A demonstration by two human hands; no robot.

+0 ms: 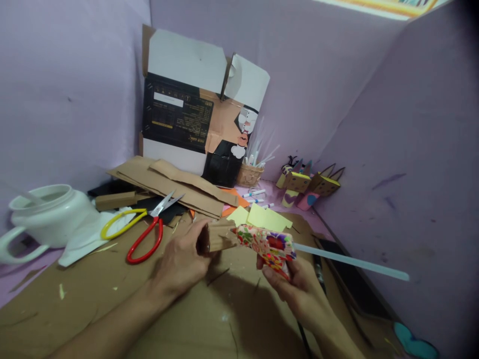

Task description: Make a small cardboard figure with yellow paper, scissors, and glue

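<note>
Item one: folded cardboard piece [221, 236], corrugated, open at its left end, held above the cardboard-covered bench [175, 326] in the left hand [187, 260]. We judge it light and fairly stiff, its walls easily crushed; we would grip it gently by the sides. Item two: patterned glue gun [258, 238], handle wrapped by the right hand [301, 285], glue stick [355, 261] jutting behind. Likely light; we would hold only the handle, clear of the nozzle [233, 230]. Whether nozzle touches cardboard, we cannot tell.

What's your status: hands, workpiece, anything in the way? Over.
Left fingers holding bent cardboard piece. Right fingers gripping floral glue gun, nozzle at cardboard's edge, contact unclear. Open scissors off left, clear of nozzle.
</note>
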